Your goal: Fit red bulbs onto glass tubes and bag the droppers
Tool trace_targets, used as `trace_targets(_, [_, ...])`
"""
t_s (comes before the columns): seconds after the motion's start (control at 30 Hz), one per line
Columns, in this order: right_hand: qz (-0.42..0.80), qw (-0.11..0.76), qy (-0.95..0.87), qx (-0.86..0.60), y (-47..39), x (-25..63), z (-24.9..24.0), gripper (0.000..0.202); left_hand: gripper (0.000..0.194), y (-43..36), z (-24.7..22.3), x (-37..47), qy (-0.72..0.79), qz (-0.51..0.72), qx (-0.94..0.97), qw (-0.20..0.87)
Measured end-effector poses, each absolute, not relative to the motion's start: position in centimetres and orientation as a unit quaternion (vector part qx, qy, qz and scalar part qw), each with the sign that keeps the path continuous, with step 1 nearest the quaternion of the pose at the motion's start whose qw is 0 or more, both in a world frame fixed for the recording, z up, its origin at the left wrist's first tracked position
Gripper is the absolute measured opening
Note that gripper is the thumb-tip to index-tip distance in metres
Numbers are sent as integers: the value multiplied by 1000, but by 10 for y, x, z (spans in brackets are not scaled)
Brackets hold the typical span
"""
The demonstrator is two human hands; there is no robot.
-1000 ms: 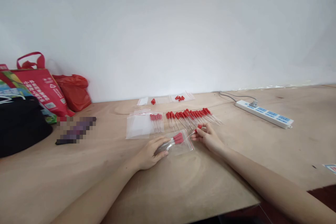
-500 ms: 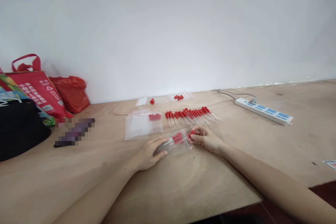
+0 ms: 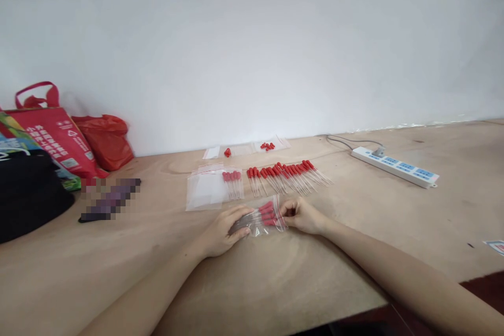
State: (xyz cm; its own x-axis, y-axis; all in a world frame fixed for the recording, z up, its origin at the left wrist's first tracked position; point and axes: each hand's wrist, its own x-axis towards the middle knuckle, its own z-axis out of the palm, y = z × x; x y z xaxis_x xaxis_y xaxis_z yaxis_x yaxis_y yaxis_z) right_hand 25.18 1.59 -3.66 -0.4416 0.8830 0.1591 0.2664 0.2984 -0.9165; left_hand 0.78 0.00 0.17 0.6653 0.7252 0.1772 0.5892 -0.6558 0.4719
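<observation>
Our left hand (image 3: 223, 230) curls round the clear bag (image 3: 260, 231), likely to keep it still. Our right hand (image 3: 305, 215) bunches at the bag's mouth; its hold we can't tell. Red-topped droppers (image 3: 289, 170) lie just past both, maybe for easy reach.

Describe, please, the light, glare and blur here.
Head view: soft light, the wall brightest low near the middle; head view: small white glints on the clear bag in the left hand; head view: coarse pixel blocks cover a dark flat item; head view: thin dropper stems look soft.
</observation>
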Motion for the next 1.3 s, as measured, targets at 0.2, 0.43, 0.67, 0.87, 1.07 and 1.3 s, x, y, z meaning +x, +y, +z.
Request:
trace_targets(0.2, [416,347,-744,-390,13,248,-30,25,37,1,1,7,365,184,893,189])
trace_targets(0.43, [262,363,-737,-506,26,265,-21,13,37,0,3,7,365,175,894,192])
trace_targets(0.67, [72,256,-709,-653,60,254,1,16,36,0,3,6,358,175,896,194])
trace_targets(0.87, [66,179,-670,-718,87,220,7,25,35,2,0,5,354,167,899,194])
trace_targets(1.07, [69,183,-690,-697,92,215,7,40,36,2,-2,4,355,168,899,195])
trace_targets(1.3, [191,467,-664,-552,62,249,-6,58,34,3,-4,4,345,172,901,198])
